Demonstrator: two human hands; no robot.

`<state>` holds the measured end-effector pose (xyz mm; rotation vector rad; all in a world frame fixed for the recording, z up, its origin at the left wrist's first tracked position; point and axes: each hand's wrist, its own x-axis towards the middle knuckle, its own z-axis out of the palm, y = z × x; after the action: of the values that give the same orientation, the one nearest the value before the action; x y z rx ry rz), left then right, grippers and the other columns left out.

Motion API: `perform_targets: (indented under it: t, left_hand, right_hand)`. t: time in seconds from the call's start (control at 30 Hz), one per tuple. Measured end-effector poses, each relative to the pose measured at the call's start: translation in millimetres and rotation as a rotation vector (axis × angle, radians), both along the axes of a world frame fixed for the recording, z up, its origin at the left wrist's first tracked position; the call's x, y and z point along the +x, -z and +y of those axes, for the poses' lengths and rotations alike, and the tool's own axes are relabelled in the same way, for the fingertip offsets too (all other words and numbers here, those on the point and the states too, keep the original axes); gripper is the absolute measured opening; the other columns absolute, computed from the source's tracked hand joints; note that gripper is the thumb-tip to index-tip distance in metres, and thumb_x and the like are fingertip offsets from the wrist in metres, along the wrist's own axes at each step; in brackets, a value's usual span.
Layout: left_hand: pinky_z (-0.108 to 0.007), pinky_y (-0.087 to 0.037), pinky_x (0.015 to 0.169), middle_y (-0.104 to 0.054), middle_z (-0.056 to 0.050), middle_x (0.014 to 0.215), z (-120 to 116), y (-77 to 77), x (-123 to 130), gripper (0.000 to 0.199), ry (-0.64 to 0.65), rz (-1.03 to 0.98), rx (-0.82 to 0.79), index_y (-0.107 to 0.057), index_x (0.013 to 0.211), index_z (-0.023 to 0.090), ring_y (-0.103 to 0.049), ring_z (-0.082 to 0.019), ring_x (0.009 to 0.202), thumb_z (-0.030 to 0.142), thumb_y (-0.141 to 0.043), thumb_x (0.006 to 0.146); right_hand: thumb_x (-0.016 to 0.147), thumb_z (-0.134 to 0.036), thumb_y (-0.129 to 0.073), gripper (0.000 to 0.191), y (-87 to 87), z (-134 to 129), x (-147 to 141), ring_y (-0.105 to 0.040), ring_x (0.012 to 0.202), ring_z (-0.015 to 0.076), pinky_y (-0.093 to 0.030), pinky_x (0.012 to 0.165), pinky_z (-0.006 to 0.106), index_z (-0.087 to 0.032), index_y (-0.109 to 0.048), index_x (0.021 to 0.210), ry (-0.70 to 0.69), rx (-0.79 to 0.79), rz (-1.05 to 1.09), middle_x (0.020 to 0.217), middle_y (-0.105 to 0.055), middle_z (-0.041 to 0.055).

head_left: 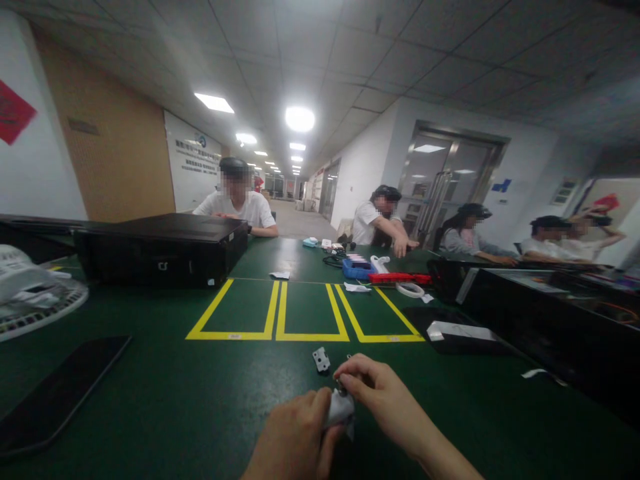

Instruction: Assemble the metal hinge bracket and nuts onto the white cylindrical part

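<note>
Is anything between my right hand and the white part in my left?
Only a small metallic piece, pinched by your right hand, at the top of the white part in your left hand. Nothing else visible intervenes; the grey piece lies beyond.

Loose piece on table, beyond held part.

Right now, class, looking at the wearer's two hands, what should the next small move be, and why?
Probably a gentle test nudge of the small metallic piece by the right hand: its fingertips meet that piece at the top of the white part, which the left hand grips. Whether it sits firmly is too small to tell.
</note>
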<state>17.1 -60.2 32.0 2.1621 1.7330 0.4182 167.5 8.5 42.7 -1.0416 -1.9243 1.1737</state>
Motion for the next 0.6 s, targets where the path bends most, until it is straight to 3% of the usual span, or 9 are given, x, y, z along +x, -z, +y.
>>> perform_targets:
  t: [0.23, 0.37, 0.6]
  left_hand:
    - [-0.040, -0.051, 0.078, -0.064, -0.008, 0.105, -2.1, -6.7, 6.2, 0.030, 0.007, 0.120, 0.013, -0.053, 0.111, 0.020, -0.062, -0.026, 0.092, 0.017, -0.045, 0.082]
    - [-0.042, -0.052, 0.077, -0.063, -0.010, 0.106, -2.7, -12.6, 10.2, 0.031, 0.075, 0.191, -0.016, -0.053, 0.114, 0.018, -0.060, -0.027, 0.094, 0.016, -0.043, 0.084]
    - [-0.043, -0.051, 0.077, -0.064, -0.009, 0.104, -1.5, -10.8, 8.6, 0.029, 0.072, 0.160, 0.004, -0.054, 0.110, 0.017, -0.060, -0.027, 0.093, 0.014, -0.044, 0.083]
  right_hand:
    - [0.074, -0.027, -0.050, 0.018, -12.3, -7.4, 1.3, -0.053, 0.071, 0.0188, -0.038, 0.063, 0.027, -0.017, -0.065, 0.073, 0.072, 0.129, -0.199, 0.077, -0.058, 0.0032]
    - [0.072, -0.022, -0.050, 0.015, -21.4, -11.7, 3.9, -0.054, 0.068, 0.0187, -0.036, 0.059, 0.027, -0.019, -0.065, 0.069, 0.112, 0.096, -0.307, 0.075, -0.060, 0.0027]
    - [0.071, -0.031, -0.052, 0.015, -15.1, -9.8, 14.4, -0.049, 0.066, 0.0179, -0.037, 0.059, 0.026, -0.019, -0.060, 0.073, 0.003, -0.027, -0.127, 0.069, -0.053, 0.0006]
